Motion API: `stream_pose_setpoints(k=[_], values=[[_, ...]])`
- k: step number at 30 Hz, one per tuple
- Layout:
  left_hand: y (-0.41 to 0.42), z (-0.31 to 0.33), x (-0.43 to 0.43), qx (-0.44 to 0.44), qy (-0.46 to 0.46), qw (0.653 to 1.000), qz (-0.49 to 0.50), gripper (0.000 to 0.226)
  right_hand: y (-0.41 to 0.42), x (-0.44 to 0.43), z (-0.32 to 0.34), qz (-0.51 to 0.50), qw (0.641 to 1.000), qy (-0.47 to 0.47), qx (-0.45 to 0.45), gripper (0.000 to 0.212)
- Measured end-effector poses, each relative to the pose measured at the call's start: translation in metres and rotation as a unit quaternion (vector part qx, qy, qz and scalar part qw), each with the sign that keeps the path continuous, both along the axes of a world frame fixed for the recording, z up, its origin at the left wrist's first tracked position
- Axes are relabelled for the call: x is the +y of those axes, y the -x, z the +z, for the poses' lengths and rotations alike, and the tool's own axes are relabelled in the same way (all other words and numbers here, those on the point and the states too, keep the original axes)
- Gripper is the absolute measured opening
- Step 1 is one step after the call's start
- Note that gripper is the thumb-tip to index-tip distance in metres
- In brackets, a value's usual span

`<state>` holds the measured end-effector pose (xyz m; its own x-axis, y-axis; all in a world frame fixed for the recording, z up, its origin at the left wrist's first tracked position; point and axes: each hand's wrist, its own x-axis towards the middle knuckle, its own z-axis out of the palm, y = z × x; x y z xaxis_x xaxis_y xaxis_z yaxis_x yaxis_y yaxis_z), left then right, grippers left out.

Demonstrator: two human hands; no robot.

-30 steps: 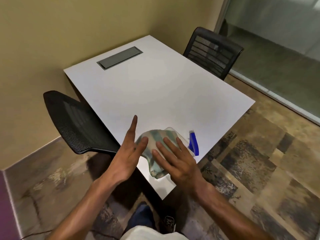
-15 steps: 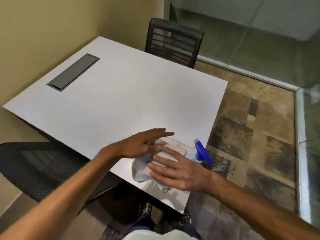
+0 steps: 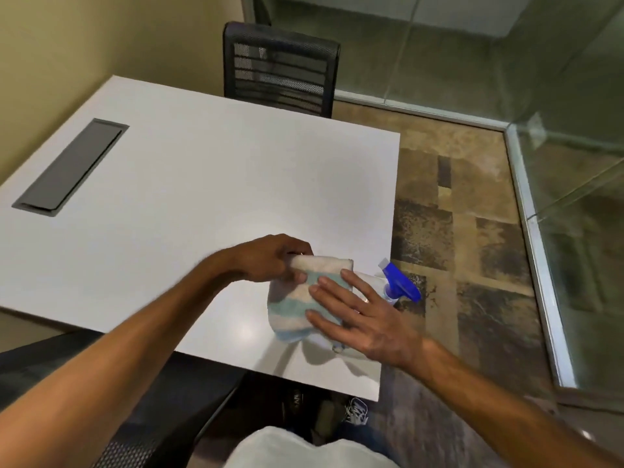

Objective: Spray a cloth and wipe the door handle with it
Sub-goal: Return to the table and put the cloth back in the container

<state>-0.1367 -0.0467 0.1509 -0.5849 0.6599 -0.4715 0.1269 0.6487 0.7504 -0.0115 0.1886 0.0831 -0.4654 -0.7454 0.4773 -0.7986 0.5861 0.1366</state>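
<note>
Head view: both hands [image 3: 270,260] grip cloth [image 3: 297,298].

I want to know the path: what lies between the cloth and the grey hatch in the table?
In the head view, only bare white table lies between the cloth and the grey hatch.

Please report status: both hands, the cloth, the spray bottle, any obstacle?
Left hand pinching cloth edge. Right hand flat on cloth, open. Spray bottle lying at table edge, partly under cloth. Nothing in the way.
</note>
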Motion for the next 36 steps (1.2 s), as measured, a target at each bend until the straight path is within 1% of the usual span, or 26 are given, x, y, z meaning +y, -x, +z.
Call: stream_pose_setpoints(k=[2,3,4,6,8,9,11,13,15,16,17,20,22,24,25,27,29,30,32,33,34,36], values=[[-0.001,0.002,-0.004,0.05,-0.012,0.999,0.007,0.015,-0.012,-0.008,-0.001,-0.091,0.993,0.064,-0.034,0.04],[-0.001,0.002,-0.006,0.07,-0.019,0.997,0.01,0.017,-0.019,-0.012,-0.001,-0.144,0.98,0.119,-0.067,0.046],[-0.002,0.003,-0.007,0.084,-0.028,0.996,0.013,0.019,-0.027,-0.018,0.0,-0.196,0.956,0.186,-0.112,0.053],[-0.001,0.008,-0.009,0.103,-0.042,0.994,0.017,0.021,-0.041,-0.031,0.002,-0.27,0.883,0.322,-0.208,0.069],[0.0,0.013,-0.01,0.107,-0.05,0.993,0.019,0.023,-0.046,-0.044,0.004,-0.284,0.81,0.429,-0.282,0.083],[0.001,0.017,-0.011,0.103,-0.056,0.993,0.018,0.023,-0.045,-0.05,0.007,-0.284,0.777,0.464,-0.317,0.091],[0.004,0.024,-0.013,0.083,-0.071,0.994,0.012,0.017,-0.036,-0.058,0.016,-0.275,0.728,0.5,-0.38,0.102],[0.007,0.028,-0.016,0.05,-0.091,0.994,0.013,0.019,-0.023,-0.06,0.021,-0.256,0.686,0.524,-0.436,0.105],[0.009,0.027,-0.018,0.024,-0.113,0.993,0.028,0.02,-0.015,-0.058,0.023,-0.268,0.634,0.553,-0.47,0.095],[0.01,0.025,-0.019,0.024,-0.117,0.992,0.038,0.021,-0.012,-0.057,0.023,-0.285,0.617,0.563,-0.471,0.086],[0.01,0.021,-0.018,0.035,-0.115,0.992,0.049,0.024,-0.011,-0.056,0.02,-0.305,0.609,0.566,-0.464,0.074],[0.002,0.004,-0.013,0.13,-0.067,0.987,0.065,0.039,-0.015,-0.055,0.006,-0.361,0.599,0.557,-0.448,0.036],[-0.01,-0.011,-0.01,0.218,-0.038,0.975,0.035,0.054,-0.019,-0.055,-0.003,-0.384,0.575,0.567,-0.448,0.026],[-0.022,-0.025,-0.009,0.281,-0.022,0.959,-0.03,0.07,-0.021,-0.055,-0.01,-0.397,0.541,0.585,-0.456,0.024],[-0.027,-0.03,-0.008,0.301,-0.014,0.951,-0.068,0.078,-0.022,-0.056,-0.014,-0.407,0.532,0.587,-0.456,0.025],[-0.034,-0.039,-0.006,0.333,0.017,0.932,-0.143,0.091,-0.025,-0.057,-0.02,-0.432,0.535,0.572,-0.446,0.027],[-0.036,-0.046,-0.005,0.338,0.05,0.919,-0.198,0.101,-0.027,-0.058,-0.025,-0.465,0.558,0.538,-0.429,0.035],[-0.036,-0.05,-0.005,0.333,0.058,0.917,-0.214,0.104,-0.028,-0.058,-0.027,-0.479,0.572,0.518,-0.418,0.039],[-0.034,-0.058,-0.002,0.322,0.057,0.916,-0.231,0.107,-0.031,-0.062,-0.029,-0.49,0.588,0.504,-0.4,0.044],[-0.032,-0.064,-0.001,0.321,0.055,0.916,-0.236,0.108,-0.033,-0.065,-0.029,-0.488,0.602,0.5,-0.387,0.049],[-0.03,-0.07,0.002,0.323,0.055,0.914,-0.241,0.108,-0.034,-0.067,-0.029,-0.485,0.625,0.491,-0.366,0.056],[-0.025,-0.082,0.008,0.33,0.054,0.909,-0.25,0.108,-0.034,-0.072,-0.031,-0.491,0.683,0.425,-0.333,0.062]])
